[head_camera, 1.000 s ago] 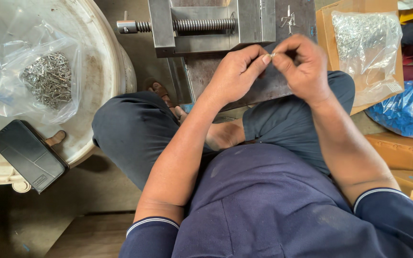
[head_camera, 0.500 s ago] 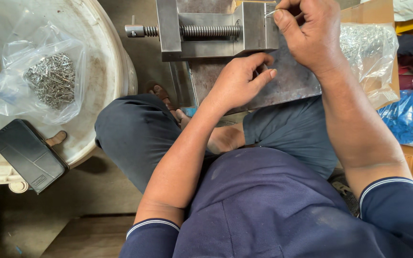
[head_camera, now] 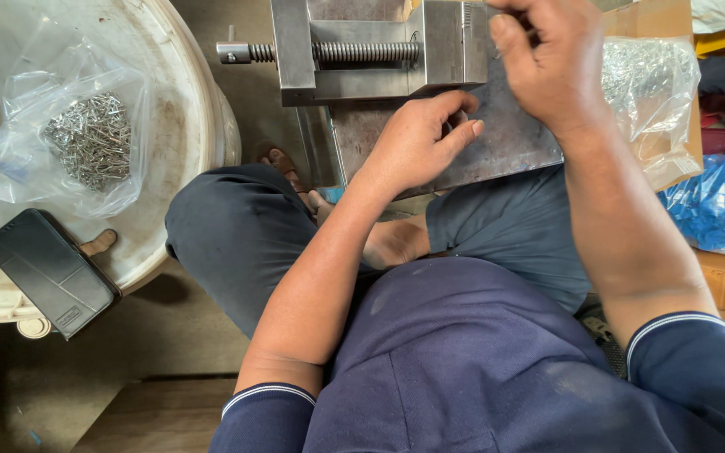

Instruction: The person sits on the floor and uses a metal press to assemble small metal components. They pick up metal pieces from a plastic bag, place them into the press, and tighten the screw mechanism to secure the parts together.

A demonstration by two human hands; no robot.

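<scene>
A steel vise with a threaded screw stands on a grey metal plate across my lap. My left hand rests on the plate just below the vise's jaw, fingers curled under; nothing shows in it. My right hand is raised over the vise's right end at the top edge of the view. Its fingertips are pinched together, and the thin metal pin seen in them earlier is hidden behind the fingers.
A clear bag of small metal pins and a black wallet-like case lie on a round white lid at left. At right are another clear bag of metal parts on a cardboard box and a bag of blue pieces.
My hands were pinched together over the plate. The right hand then lifted up and away toward the vise top with a thin pin, while the left stayed low on the plate.
</scene>
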